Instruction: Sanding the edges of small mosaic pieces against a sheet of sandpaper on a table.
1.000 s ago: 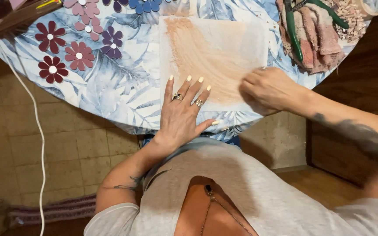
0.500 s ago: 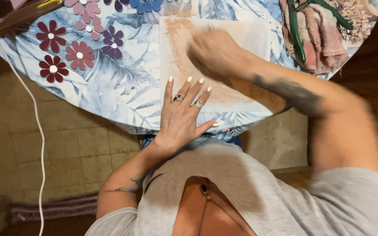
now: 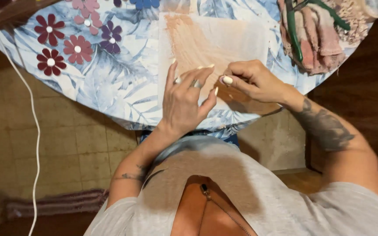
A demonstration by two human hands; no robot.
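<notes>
A round table point(image 3: 110, 91) with a blue leaf-print cloth fills the upper part of the view, its curved near edge running just in front of the person's body, with bare tiled floor point(image 3: 57, 148) open to the left and a white cord point(image 3: 30, 113) hanging past that side. A pale sheet point(image 3: 232, 37) smeared with reddish-brown lies flat near the table's front edge, with free cloth on its left as far as the cut-out flowers point(image 3: 77, 49) and a pink rag point(image 3: 316, 43) with green-handled pliers point(image 3: 295, 30) close on its right. The left hand point(image 3: 184, 98) rests with fingers spread on the sheet's lower left part, holding nothing, while the right hand point(image 3: 250, 81) sits curled on its lower right corner, fingers bunched tight; what they pinch cannot be told.
</notes>
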